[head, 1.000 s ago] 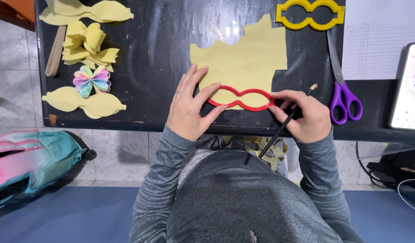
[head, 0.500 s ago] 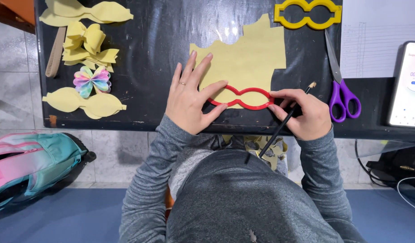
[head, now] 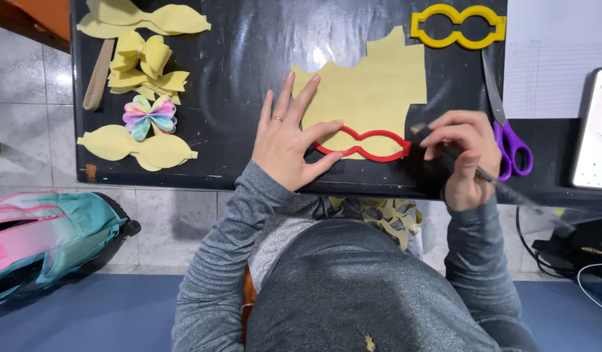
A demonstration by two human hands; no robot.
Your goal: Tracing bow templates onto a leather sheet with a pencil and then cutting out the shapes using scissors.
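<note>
The red bow-shaped stencil [head: 364,144] lies on the yellow felt sheet [head: 373,91] on the black surface [head: 249,65], looks light and stiff, best pressed along its rim, where the left hand [head: 289,146] lies flat while the right hand [head: 463,153] pinches a pencil [head: 493,177].

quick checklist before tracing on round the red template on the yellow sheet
1. Red template lies on the yellow sheet: not fully ok, its lower edge sits at or past the sheet's border.
2. Left hand pins the template: ok, thumb and forefinger press its left end.
3. Right hand holds the pen: ok, at the template's right end.
4. Pen tip on the sheet: cannot tell, fingers hide it.
5. Scissors out of the way: ok, lying to the right, apart from the template.
6. Room on the sheet for the full outline: cannot tell.
</note>
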